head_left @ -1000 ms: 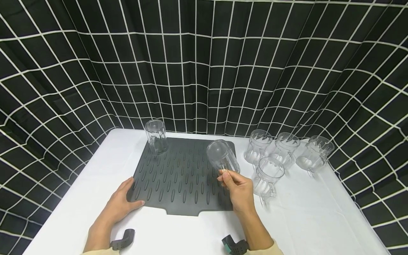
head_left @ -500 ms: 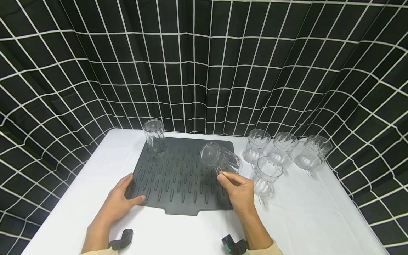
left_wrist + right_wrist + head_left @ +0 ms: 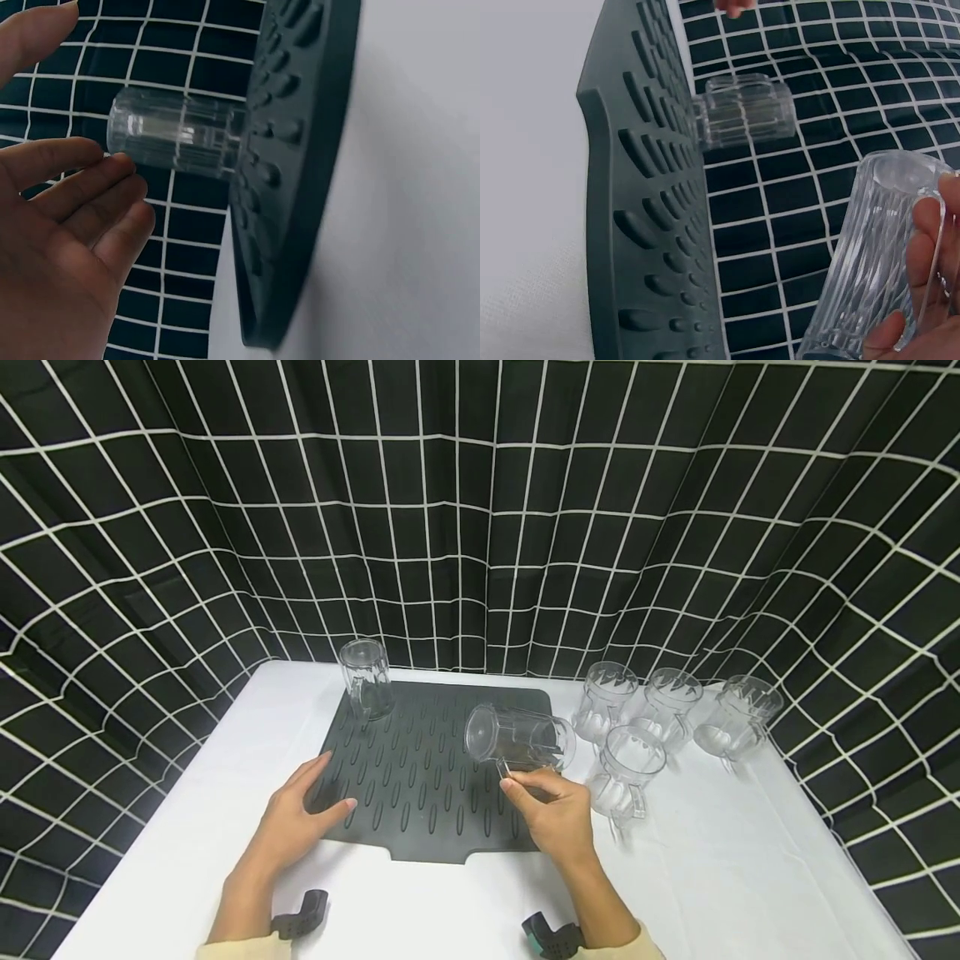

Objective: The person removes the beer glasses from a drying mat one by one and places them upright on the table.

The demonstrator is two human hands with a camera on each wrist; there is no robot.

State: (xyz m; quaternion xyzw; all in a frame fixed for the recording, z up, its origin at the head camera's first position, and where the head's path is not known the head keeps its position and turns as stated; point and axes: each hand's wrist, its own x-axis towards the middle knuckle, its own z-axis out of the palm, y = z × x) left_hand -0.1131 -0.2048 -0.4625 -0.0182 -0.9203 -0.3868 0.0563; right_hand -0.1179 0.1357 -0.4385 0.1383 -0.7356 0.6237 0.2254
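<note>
One clear mug (image 3: 519, 735) is held sideways above the dark mat (image 3: 420, 785) toward its right edge, handle pinched in the closed-up grip of the right hand (image 3: 557, 814). Left hand (image 3: 288, 827) is spread, holding nothing, by the mat's left edge. Second mug (image 3: 367, 681) stands at its far left corner; four further mugs (image 3: 671, 710) stand on the worktop (image 3: 750, 860).

The table (image 3: 750, 868) is white, with faint creases at right. A dark grey mat (image 3: 420, 760) lies on it, left of centre, oval ridges up and a tab on its near edge. Right of the mat four clear mugs stand upright: a left mug (image 3: 606, 697), a middle mug (image 3: 670, 703) and a right mug (image 3: 738, 720) behind, a front mug (image 3: 628, 777) nearer.
</note>
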